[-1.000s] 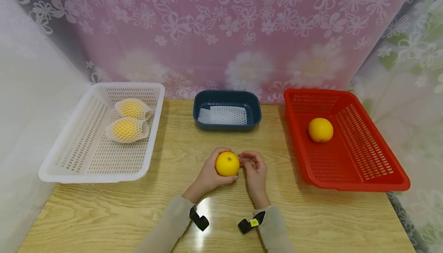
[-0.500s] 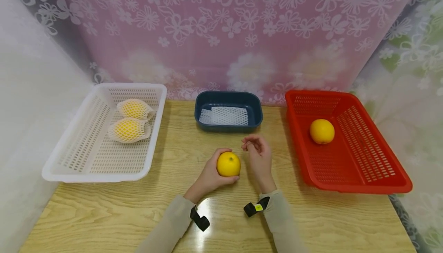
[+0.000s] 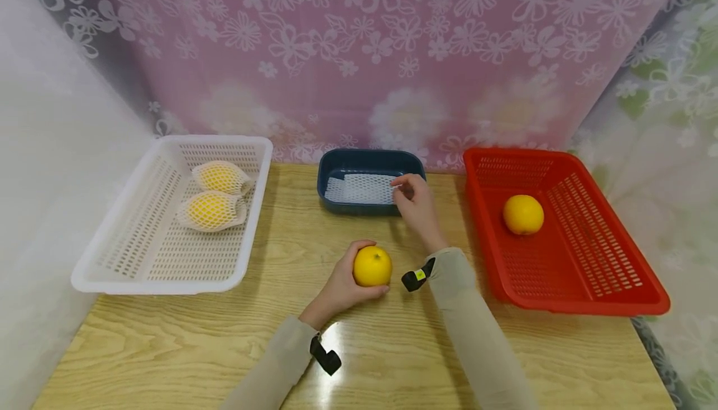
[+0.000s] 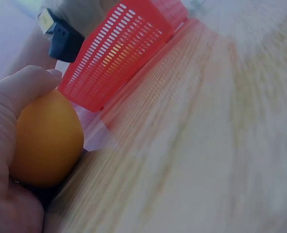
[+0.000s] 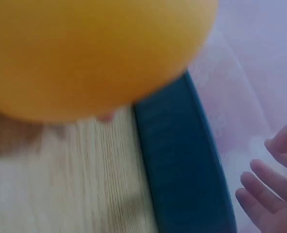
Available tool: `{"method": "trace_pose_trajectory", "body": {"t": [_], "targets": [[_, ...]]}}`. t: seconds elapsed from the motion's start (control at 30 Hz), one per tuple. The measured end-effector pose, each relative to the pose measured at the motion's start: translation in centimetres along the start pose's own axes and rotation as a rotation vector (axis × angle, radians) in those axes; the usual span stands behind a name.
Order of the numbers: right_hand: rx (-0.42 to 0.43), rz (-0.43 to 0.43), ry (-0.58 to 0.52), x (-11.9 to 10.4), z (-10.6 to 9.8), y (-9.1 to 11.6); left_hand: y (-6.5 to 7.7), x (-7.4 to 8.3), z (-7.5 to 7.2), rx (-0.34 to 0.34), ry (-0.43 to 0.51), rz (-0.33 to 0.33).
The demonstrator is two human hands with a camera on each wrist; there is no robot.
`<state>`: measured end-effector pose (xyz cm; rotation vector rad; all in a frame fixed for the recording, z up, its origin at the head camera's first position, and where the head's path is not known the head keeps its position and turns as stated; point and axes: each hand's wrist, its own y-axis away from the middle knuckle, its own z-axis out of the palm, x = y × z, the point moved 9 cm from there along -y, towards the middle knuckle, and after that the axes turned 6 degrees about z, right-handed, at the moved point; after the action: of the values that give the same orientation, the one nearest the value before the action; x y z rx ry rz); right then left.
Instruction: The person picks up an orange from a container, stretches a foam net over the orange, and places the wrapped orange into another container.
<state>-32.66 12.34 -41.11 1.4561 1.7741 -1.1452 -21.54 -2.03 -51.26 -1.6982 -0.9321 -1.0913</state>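
Observation:
My left hand (image 3: pixel 341 284) grips a yellow-orange orange (image 3: pixel 374 266) just above the table, thumb on the near side and fingers round the far side. In the left wrist view the thumb curls over the orange (image 4: pixel 49 141). My right hand (image 3: pixel 417 209) is at the right end of a dark blue box (image 3: pixel 364 210), its fingers slightly bent beside white foam netting sleeves (image 3: pixel 361 189) lying inside. Spread, relaxed fingers of the right hand (image 5: pixel 274 194) show in the right wrist view, with nothing between them. Whether they touch the netting cannot be told.
A white basket (image 3: pixel 238 254) on the left holds two net-wrapped fruits (image 3: pixel 210 210). On the right, a red basket (image 3: pixel 561 273) holds one bare orange (image 3: pixel 523 215). Behind the wooden table (image 3: pixel 185 348) hangs a pink floral cloth (image 3: pixel 336 86).
My right hand has left the orange's side and moved forward to the blue box. The left hand keeps its grip on the orange in nearly the same place.

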Motion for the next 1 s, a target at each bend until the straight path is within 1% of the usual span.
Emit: {"method": "trace_pose_trajectory", "body": {"t": [0.17, 0.2, 0.27, 0.3, 0.37, 0.43, 0.5, 0.57, 0.67, 0.7, 0.77, 0.83, 0.9, 0.93, 1.0], "targets": [[-0.049, 0.045, 0.048, 1.2, 0.3, -1.0, 0.0, 0.2, 0.2, 0.001, 0.024, -0.006], [-0.064, 0.056, 0.056, 1.4, 0.5, -1.1, 0.0, 0.3, 0.2, 0.002, 0.042, -0.004], [-0.091, 0.082, 0.087, 2.0, 0.8, -1.4, -0.1, 0.4, 0.2, 0.005, 0.111, 0.006], [-0.106, 0.094, 0.099, 2.3, 0.9, -1.5, -0.1, 0.8, 0.1, 0.009, 0.145, 0.017], [-0.136, 0.125, 0.133, 2.6, 1.3, -1.6, -0.3, 1.0, -0.1, 0.036, 0.209, 0.055], [-0.164, 0.135, 0.157, 2.8, 1.7, -1.7, -0.4, 1.2, -0.6, 0.074, 0.241, 0.079], [-0.187, 0.132, 0.167, 2.7, 2.0, -1.7, -0.5, 1.5, -1.2, 0.115, 0.236, 0.092], [-0.202, 0.118, 0.170, 2.6, 2.3, -1.8, -0.8, 1.6, -2.0, 0.152, 0.215, 0.079], [-0.216, 0.110, 0.187, 2.6, 2.4, -1.8, -1.7, 2.4, -3.4, 0.184, 0.165, 0.087], [-0.221, 0.114, 0.197, 2.6, 2.4, -1.8, -2.1, 2.9, -3.9, 0.196, 0.139, 0.113], [-0.242, 0.127, 0.224, 2.6, 2.5, -1.8, -3.2, 4.0, -5.0, 0.214, 0.059, 0.180], [-0.268, 0.139, 0.253, 2.5, 2.7, -1.9, -4.3, 5.4, -6.1, 0.223, -0.046, 0.266], [-0.295, 0.149, 0.275, 2.3, 2.9, -1.9, -5.4, 6.7, -6.9, 0.223, -0.180, 0.344], [-0.308, 0.153, 0.284, 2.3, 3.1, -1.9, -6.0, 7.1, -7.2, 0.216, -0.253, 0.356], [-0.328, 0.161, 0.305, 2.1, 3.4, -2.0, -7.2, 7.5, -7.5, 0.187, -0.390, 0.348]]}}
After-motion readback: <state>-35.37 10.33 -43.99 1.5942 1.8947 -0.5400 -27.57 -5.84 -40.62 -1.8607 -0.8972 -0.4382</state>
